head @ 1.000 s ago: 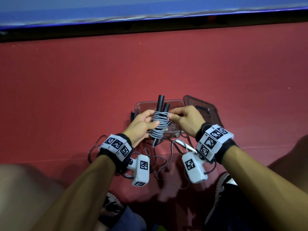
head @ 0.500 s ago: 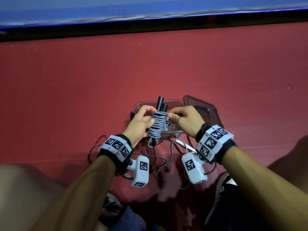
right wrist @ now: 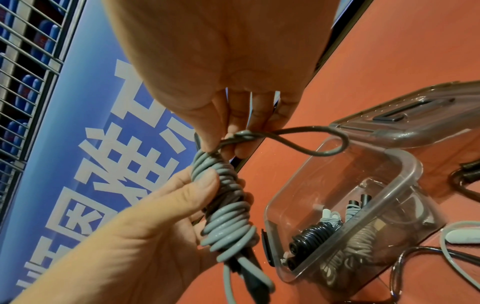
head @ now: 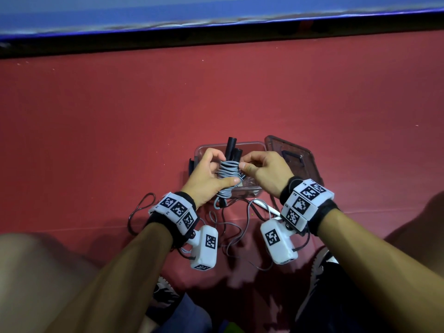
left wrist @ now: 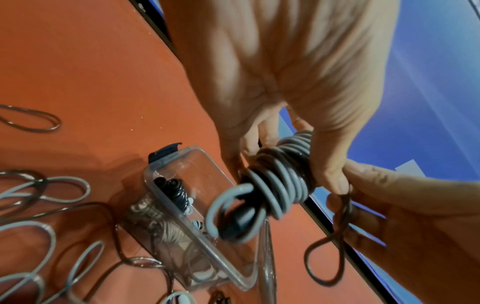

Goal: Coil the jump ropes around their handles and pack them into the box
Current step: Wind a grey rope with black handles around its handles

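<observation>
I hold a grey jump rope [head: 228, 175] coiled round its two black handles [head: 231, 146] above the clear box [head: 249, 145]. My left hand [head: 211, 174] grips the coil [left wrist: 280, 185] from the left, thumb across the lower turns [right wrist: 226, 226]. My right hand [head: 259, 168] pinches the rope's last loop [right wrist: 322, 142] at the top of the coil [left wrist: 327, 246]. The box [right wrist: 405, 164] holds coiled ropes, a black one [right wrist: 309, 236] and a pale one [left wrist: 168, 228].
The box lid [head: 293, 157] lies open to the box's right. Loose grey and dark ropes [head: 230, 227] tangle on the red floor near my wrists; a white handle [head: 266, 207] lies among them. My shoes [head: 317, 265] and knees border the bottom. A blue board [head: 216, 10] runs along the far side.
My left hand shifted its grip on the coil: its fingers now reach higher round the top, with the thumb across the lower turns. The right hand kept pinching the rope at the top.
</observation>
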A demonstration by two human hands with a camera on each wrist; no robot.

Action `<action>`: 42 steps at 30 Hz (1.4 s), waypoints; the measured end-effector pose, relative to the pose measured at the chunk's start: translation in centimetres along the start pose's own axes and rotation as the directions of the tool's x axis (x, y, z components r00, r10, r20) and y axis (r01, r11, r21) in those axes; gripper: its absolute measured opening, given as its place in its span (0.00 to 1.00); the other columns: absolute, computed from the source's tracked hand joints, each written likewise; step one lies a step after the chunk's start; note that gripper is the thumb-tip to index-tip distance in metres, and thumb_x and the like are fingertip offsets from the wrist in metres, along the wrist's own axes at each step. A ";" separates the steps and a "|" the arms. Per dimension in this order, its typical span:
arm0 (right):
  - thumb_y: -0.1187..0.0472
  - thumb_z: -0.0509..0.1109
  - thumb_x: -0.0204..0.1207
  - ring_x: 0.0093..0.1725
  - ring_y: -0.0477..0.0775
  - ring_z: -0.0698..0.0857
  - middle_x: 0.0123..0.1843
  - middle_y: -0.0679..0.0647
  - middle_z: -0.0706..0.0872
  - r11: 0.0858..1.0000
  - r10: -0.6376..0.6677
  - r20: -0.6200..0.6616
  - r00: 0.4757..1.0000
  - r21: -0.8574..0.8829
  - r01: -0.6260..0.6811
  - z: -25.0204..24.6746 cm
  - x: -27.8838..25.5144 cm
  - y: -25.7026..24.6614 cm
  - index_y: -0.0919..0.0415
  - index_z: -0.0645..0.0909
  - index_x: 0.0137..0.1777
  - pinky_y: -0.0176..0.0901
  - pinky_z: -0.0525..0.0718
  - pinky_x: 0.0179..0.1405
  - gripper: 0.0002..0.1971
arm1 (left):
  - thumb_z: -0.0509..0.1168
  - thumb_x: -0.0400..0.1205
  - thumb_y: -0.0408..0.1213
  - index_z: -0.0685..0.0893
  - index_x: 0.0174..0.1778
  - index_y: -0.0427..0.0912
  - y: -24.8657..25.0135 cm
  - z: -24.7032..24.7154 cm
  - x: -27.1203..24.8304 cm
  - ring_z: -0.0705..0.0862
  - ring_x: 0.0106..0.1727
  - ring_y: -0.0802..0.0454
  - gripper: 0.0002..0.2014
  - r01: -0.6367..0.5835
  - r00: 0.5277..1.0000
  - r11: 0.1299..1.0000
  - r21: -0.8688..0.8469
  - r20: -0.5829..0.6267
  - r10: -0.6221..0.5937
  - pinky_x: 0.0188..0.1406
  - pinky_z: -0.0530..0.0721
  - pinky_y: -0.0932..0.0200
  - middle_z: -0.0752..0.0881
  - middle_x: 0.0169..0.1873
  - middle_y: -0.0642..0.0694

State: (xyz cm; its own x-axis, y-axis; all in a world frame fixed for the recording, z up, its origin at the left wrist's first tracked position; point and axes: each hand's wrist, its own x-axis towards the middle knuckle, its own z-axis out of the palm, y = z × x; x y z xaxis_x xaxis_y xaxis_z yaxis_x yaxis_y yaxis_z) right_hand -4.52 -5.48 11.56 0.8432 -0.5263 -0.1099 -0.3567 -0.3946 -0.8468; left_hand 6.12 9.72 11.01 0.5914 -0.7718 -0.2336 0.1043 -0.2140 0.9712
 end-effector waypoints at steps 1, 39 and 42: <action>0.52 0.73 0.77 0.45 0.50 0.89 0.40 0.46 0.91 1.000 0.005 0.003 1.000 -0.013 -0.005 0.0 0.0 0.0 0.47 0.88 0.42 0.56 0.87 0.55 0.04 | 0.77 0.75 0.20 0.70 0.53 0.45 -0.2 0.0 0.0 0.90 0.45 0.48 0.24 0.003 1.000 1.000 0.014 -0.012 -0.003 0.48 0.91 0.50 0.89 0.49 0.35; 0.51 0.67 0.84 0.45 0.53 0.88 0.41 0.49 0.91 0.996 -0.012 0.010 1.000 -0.093 0.013 -0.7 0.2 -0.1 0.51 0.90 0.48 0.55 0.86 0.55 0.11 | 0.62 0.86 0.23 0.84 0.65 0.34 0.9 -0.5 -0.5 0.90 0.57 0.43 0.13 0.126 0.992 0.975 -0.185 0.031 -0.122 0.61 0.89 0.43 0.91 0.56 0.36; 0.50 0.70 0.82 0.44 0.56 0.89 0.41 0.52 0.92 0.997 -0.012 0.005 1.000 -0.073 0.013 -0.6 0.2 0.0 0.53 0.90 0.49 0.59 0.87 0.54 0.11 | 0.61 0.86 0.23 0.80 0.70 0.35 0.6 -0.3 -0.3 0.88 0.61 0.45 0.16 0.143 0.990 0.973 -0.179 0.039 -0.138 0.64 0.87 0.39 0.90 0.59 0.41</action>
State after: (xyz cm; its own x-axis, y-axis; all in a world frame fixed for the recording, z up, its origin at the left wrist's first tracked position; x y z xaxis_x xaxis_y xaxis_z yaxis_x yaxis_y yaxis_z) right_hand -4.57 -6.07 11.88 0.8497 -0.5173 -0.1022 -0.3742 -0.4550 -0.8080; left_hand 6.29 10.00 11.68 0.5395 -0.7575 -0.3675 0.3292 -0.2119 0.9202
